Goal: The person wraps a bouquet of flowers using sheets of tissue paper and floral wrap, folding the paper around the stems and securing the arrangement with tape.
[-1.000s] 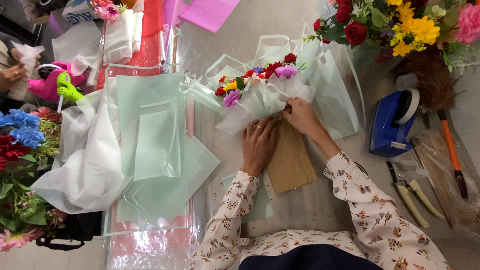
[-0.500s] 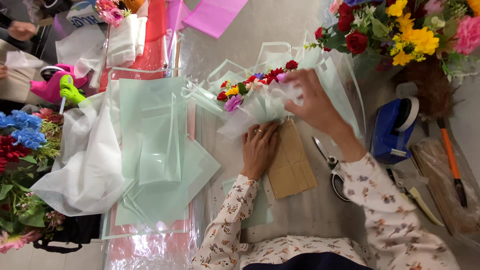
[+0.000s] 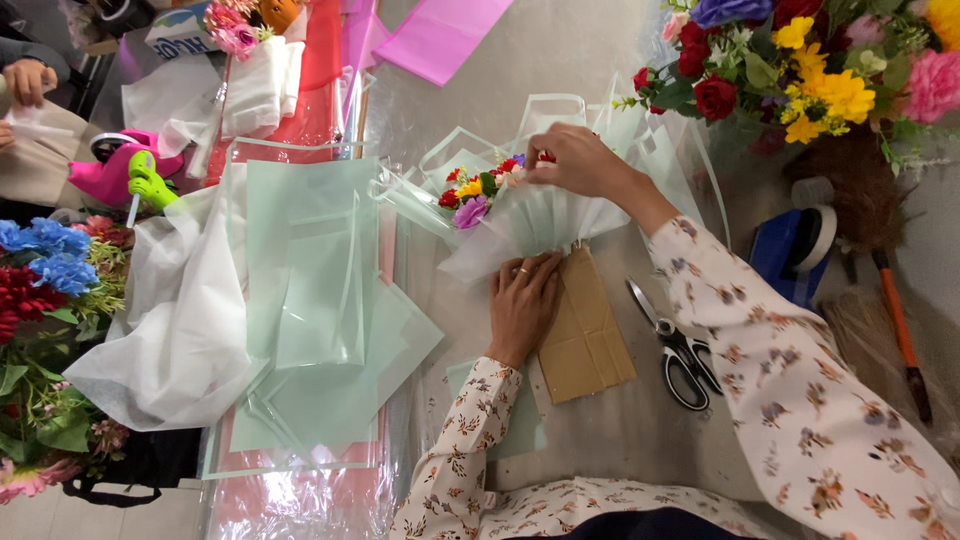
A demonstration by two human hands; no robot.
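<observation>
Bouquet (image 3: 480, 195) already half-wrapped: left hand (image 3: 522, 305) lies flat, fingers together, on the kraft paper (image 3: 585, 335); right hand (image 3: 575, 160) fingers pinch the pale green wrap (image 3: 545, 220).

Your left hand (image 3: 523, 305) lies flat, palm down, fingers together and pointing away from you, a ring showing on one finger. Its forearm runs straight back toward your body in a floral-print sleeve, wrist bare at the cuff. Your right hand (image 3: 572, 160) is reached out farther ahead, back of the hand up, fingers curled and pinched together at the tips. That arm stretches diagonally from lower right, elbow out, same floral sleeve.
</observation>
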